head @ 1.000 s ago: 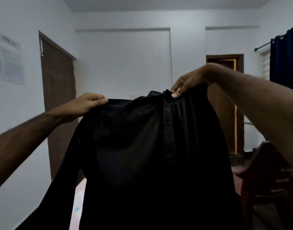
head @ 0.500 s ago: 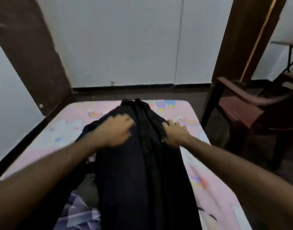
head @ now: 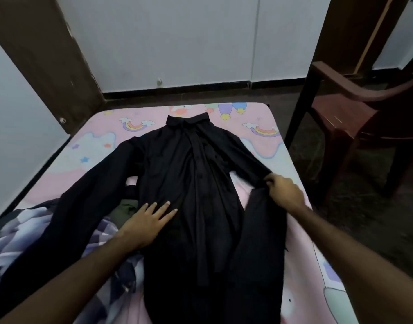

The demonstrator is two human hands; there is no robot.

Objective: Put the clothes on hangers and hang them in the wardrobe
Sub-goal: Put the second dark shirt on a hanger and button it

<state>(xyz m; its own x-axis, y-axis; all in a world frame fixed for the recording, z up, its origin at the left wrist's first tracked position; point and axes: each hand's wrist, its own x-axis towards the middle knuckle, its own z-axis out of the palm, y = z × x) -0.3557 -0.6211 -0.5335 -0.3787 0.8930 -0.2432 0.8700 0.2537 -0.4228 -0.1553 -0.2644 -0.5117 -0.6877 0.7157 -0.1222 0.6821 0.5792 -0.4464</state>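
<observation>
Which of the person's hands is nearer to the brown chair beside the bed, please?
The right. The right hand grips the black shirt's sleeve at the bed edge facing the brown chair; the left hand lies flat on the shirt's body, farther away.

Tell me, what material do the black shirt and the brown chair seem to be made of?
Black shirt: thin woven cloth, matte, it folds and creases softly. Brown chair: probably moulded plastic, with a smooth, slightly glossy seat and arm, though painted wood cannot be ruled out.

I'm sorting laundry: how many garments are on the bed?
3 visible: black shirt spread centrally, checked garment at left, olive one tucked under the shirt's left edge. More may be hidden.
</observation>
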